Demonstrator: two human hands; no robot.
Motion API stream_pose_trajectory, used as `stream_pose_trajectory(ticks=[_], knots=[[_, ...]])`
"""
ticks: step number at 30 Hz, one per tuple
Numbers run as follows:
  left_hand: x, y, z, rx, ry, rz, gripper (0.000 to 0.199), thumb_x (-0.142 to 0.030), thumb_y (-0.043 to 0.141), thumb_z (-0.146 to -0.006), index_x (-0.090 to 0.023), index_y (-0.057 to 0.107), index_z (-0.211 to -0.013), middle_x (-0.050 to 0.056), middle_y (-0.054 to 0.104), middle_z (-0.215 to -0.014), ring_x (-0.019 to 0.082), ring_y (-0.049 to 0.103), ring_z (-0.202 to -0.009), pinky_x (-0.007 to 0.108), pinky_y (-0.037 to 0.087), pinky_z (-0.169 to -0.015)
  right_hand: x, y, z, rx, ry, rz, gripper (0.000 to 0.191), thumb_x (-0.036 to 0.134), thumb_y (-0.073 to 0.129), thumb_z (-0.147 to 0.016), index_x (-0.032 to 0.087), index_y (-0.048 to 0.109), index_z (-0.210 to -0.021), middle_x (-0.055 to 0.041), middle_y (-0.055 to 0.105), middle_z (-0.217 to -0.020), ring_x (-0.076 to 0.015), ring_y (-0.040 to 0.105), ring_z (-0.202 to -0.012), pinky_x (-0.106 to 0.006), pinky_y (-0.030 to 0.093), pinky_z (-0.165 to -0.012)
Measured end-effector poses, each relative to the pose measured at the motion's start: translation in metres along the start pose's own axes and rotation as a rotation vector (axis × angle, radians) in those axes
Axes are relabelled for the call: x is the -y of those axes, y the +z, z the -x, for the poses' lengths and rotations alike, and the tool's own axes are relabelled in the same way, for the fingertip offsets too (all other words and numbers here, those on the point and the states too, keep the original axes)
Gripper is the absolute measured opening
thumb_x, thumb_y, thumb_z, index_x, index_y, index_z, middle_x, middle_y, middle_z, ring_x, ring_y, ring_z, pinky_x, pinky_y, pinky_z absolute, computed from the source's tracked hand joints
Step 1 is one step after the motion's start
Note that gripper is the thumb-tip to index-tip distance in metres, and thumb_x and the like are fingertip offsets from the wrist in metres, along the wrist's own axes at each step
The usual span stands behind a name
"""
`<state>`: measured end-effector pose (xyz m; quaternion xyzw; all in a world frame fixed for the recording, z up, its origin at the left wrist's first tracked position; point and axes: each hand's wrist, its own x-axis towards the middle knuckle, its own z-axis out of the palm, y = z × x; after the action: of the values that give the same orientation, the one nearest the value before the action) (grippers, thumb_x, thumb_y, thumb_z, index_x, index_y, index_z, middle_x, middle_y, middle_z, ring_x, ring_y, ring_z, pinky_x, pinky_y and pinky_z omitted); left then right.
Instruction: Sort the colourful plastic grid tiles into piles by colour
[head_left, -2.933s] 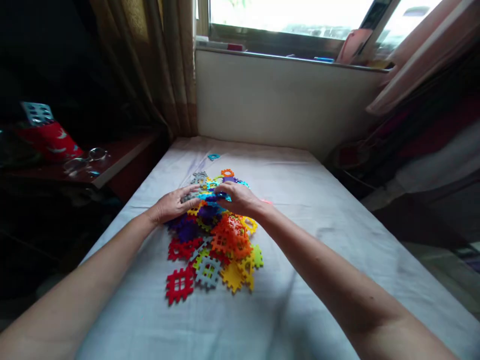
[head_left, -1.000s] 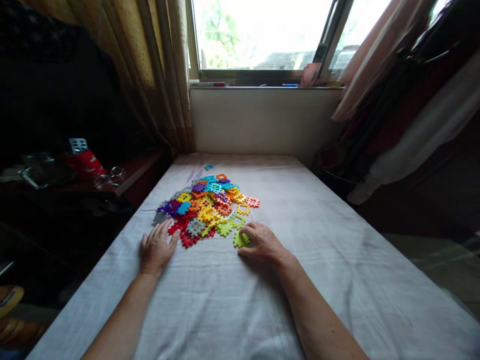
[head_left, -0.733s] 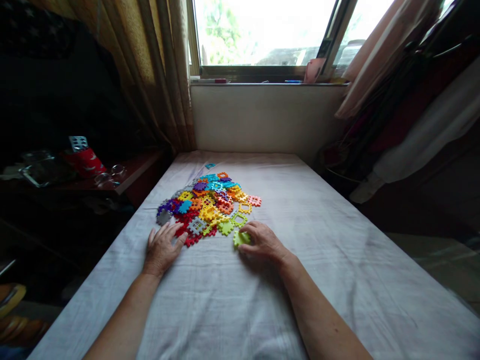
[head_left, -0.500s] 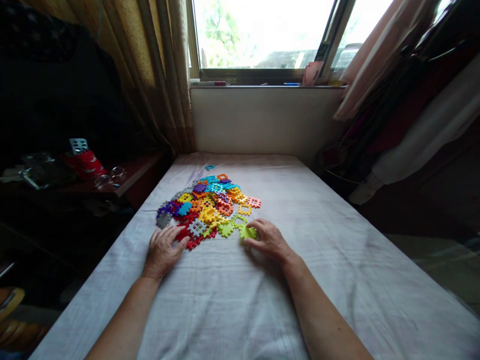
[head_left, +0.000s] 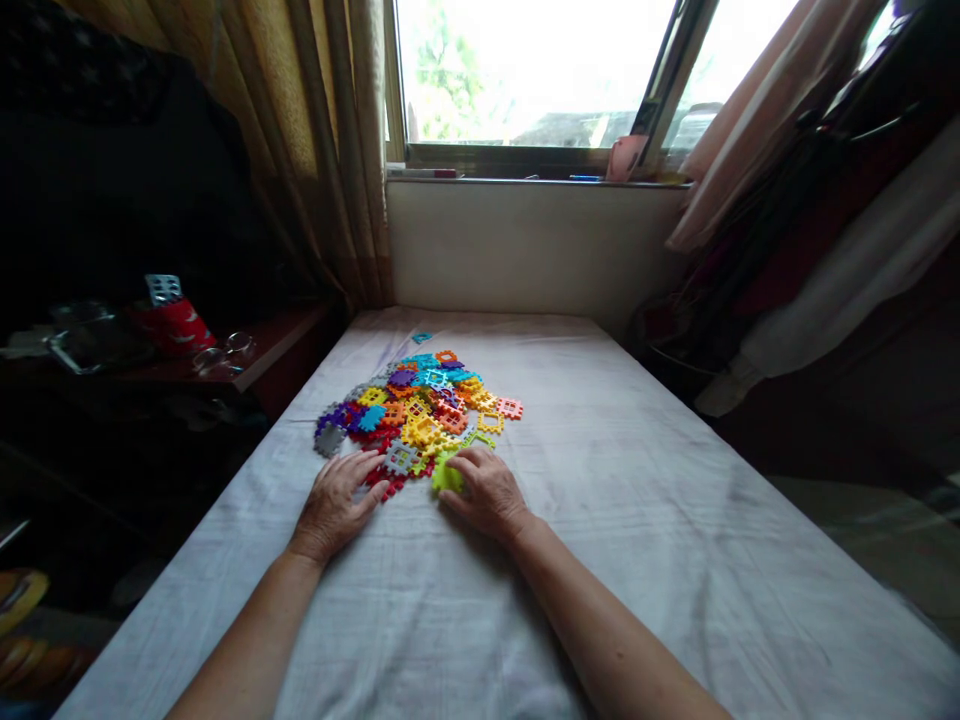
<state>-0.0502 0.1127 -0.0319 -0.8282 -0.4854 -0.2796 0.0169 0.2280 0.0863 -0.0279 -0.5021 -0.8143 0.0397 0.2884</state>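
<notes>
A pile of colourful notched plastic tiles [head_left: 420, 428] lies on a pale cloth-covered surface [head_left: 615, 500]. My left hand [head_left: 337, 500] rests at the pile's near left edge, fingers apart, beside red tiles [head_left: 388, 488]. A grey window-shaped tile [head_left: 401, 458] lies just right of its fingertips. My right hand [head_left: 486, 490] is at the near right edge, its thumb and fingers closed on a lime green tile [head_left: 444, 477], which they partly cover. Another lime green tile [head_left: 478, 438], an open frame, shows just beyond the right fingers.
One blue tile [head_left: 422, 338] lies apart at the far end. On the left, a dark red side table [head_left: 277, 345] holds glasses [head_left: 225, 355] and a red container [head_left: 176, 325]. Clothes [head_left: 810, 300] hang at the right. A pink cup [head_left: 624, 158] stands on the windowsill.
My right hand has moved left and slightly nearer, bringing the lime green tile toward the pile's near edge. My left hand has shifted slightly right. The camera view has tilted a little.
</notes>
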Motion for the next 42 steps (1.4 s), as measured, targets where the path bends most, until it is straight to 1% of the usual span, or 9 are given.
stream_pose_trajectory(ticks=[5, 8, 11, 16, 22, 28, 34, 38, 42], knots=[[0.003, 0.004, 0.001, -0.082, 0.057, 0.01, 0.043, -0.051, 0.053, -0.094, -0.024, 0.066, -0.124, 0.009, 0.071, -0.127, 0.025, 0.066, -0.117, 0.046, 0.049, -0.106, 0.002, 0.007, -0.022, -0.049, -0.057, -0.008, 0.033, 0.04, 0.071, -0.087, 0.024, 0.069, -0.116, -0.0094, 0.069, -0.122, -0.0253, 0.062, -0.109, -0.039, 0.049, -0.094], [0.005, 0.006, 0.0, -0.114, 0.057, 0.014, 0.041, -0.049, 0.053, -0.095, -0.022, 0.066, -0.123, 0.009, 0.072, -0.124, 0.024, 0.067, -0.115, 0.044, 0.051, -0.104, -0.013, 0.002, -0.038, -0.086, 0.07, -0.006, 0.019, 0.029, 0.061, -0.094, 0.025, 0.072, -0.109, -0.0072, 0.072, -0.117, -0.0228, 0.063, -0.107, -0.036, 0.048, -0.094], [0.007, 0.005, -0.001, -0.136, 0.028, 0.039, 0.04, -0.048, 0.051, -0.096, -0.021, 0.067, -0.121, 0.009, 0.073, -0.121, 0.023, 0.068, -0.112, 0.042, 0.053, -0.101, -0.027, -0.002, -0.044, -0.07, 0.21, 0.011, 0.017, 0.023, 0.063, -0.091, 0.025, 0.074, -0.104, -0.0063, 0.074, -0.111, -0.0233, 0.063, -0.105, -0.037, 0.047, -0.094], [0.01, 0.005, -0.003, -0.156, -0.067, 0.113, 0.04, -0.048, 0.051, -0.095, -0.022, 0.068, -0.119, 0.008, 0.074, -0.12, 0.022, 0.068, -0.111, 0.038, 0.053, -0.102, -0.03, 0.005, -0.038, 0.001, 0.234, 0.006, 0.018, 0.023, 0.067, -0.087, 0.026, 0.074, -0.103, -0.0044, 0.076, -0.106, -0.0224, 0.063, -0.103, -0.035, 0.045, -0.093], [0.014, -0.002, -0.016, -0.27, -0.236, 0.17, 0.039, -0.047, 0.05, -0.092, -0.022, 0.068, -0.116, 0.007, 0.074, -0.12, 0.022, 0.068, -0.112, 0.036, 0.053, -0.103, -0.029, 0.011, -0.039, -0.029, 0.208, -0.026, 0.012, 0.02, 0.067, -0.086, 0.026, 0.074, -0.094, -0.0035, 0.076, -0.095, -0.0206, 0.065, -0.095, -0.032, 0.045, -0.088], [0.042, -0.01, -0.044, -0.373, -0.437, 0.087, 0.044, -0.047, 0.05, -0.089, -0.018, 0.067, -0.119, 0.012, 0.072, -0.122, 0.027, 0.066, -0.116, 0.041, 0.051, -0.104, -0.062, -0.023, -0.032, -0.099, 0.19, -0.166, 0.01, 0.02, 0.067, -0.084, 0.027, 0.074, -0.085, -0.0006, 0.077, -0.09, -0.0178, 0.067, -0.087, -0.029, 0.048, -0.083], [0.062, 0.007, -0.05, -0.301, -0.619, 0.122, 0.05, -0.047, 0.052, -0.087, -0.018, 0.065, -0.125, 0.014, 0.07, -0.125, 0.03, 0.064, -0.118, 0.043, 0.051, -0.103, -0.124, -0.066, 0.004, -0.334, 0.531, -0.041, 0.013, 0.031, 0.063, -0.079, 0.027, 0.076, -0.082, -0.003, 0.078, -0.092, -0.0228, 0.068, -0.09, -0.036, 0.051, -0.087], [0.06, 0.008, -0.047, -0.248, -0.636, 0.138, 0.048, -0.048, 0.053, -0.087, -0.021, 0.066, -0.125, 0.011, 0.071, -0.123, 0.029, 0.066, -0.115, 0.043, 0.053, -0.1, -0.148, -0.07, 0.028, -0.417, 0.753, 0.129, 0.016, 0.03, 0.061, -0.076, 0.024, 0.076, -0.08, -0.0058, 0.078, -0.091, -0.0257, 0.066, -0.09, -0.038, 0.049, -0.088], [0.059, 0.002, -0.045, -0.254, -0.666, 0.176, 0.046, -0.048, 0.052, -0.089, -0.021, 0.067, -0.123, 0.009, 0.073, -0.117, 0.027, 0.068, -0.109, 0.04, 0.054, -0.096, -0.151, -0.068, 0.039, -0.367, 0.846, 0.211, 0.018, 0.028, 0.06, -0.078, 0.024, 0.077, -0.082, -0.006, 0.077, -0.088, -0.025, 0.064, -0.088, -0.036, 0.048, -0.084]])
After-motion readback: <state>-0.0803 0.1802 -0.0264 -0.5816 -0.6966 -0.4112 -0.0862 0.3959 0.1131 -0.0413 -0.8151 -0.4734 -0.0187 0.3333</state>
